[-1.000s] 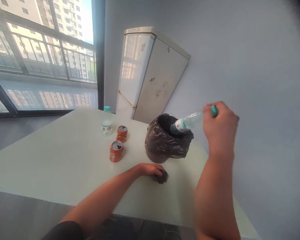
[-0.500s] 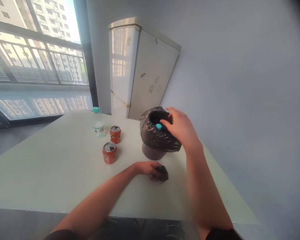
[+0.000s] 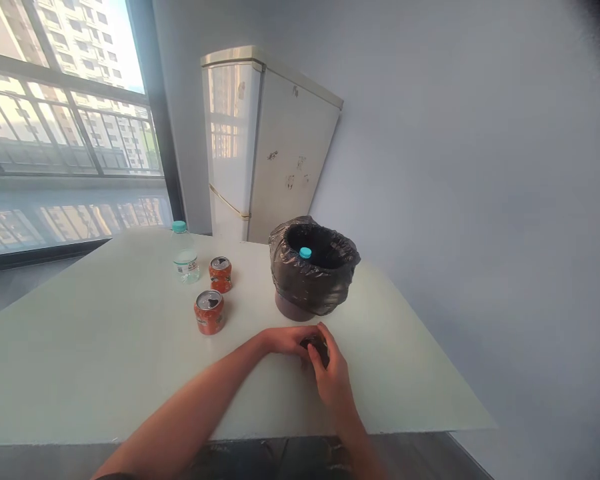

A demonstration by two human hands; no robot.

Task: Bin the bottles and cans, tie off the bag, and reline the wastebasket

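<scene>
A small black plastic bundle, glossy and partly hidden by fingers, lies low over the table in front of the bin. From its left side my left hand is closed around it. My right hand grips the same bundle from the right, with thumb and fingers curled over it. Just beyond both hands stands a small brownish bin, lined with a black bin bag folded over its rim. A turquoise bottle cap shows at the bag's mouth; whatever is below it is hidden.
To the left of the bin stand two orange-red cans and an upright clear plastic bottle with a turquoise cap. All are on a pale table. Behind it are a white refrigerator, a wall and a window.
My right hand has left the bin's mouth, come down towards me and taken hold of the black bundle beside my left hand. The view has shifted slightly right.
</scene>
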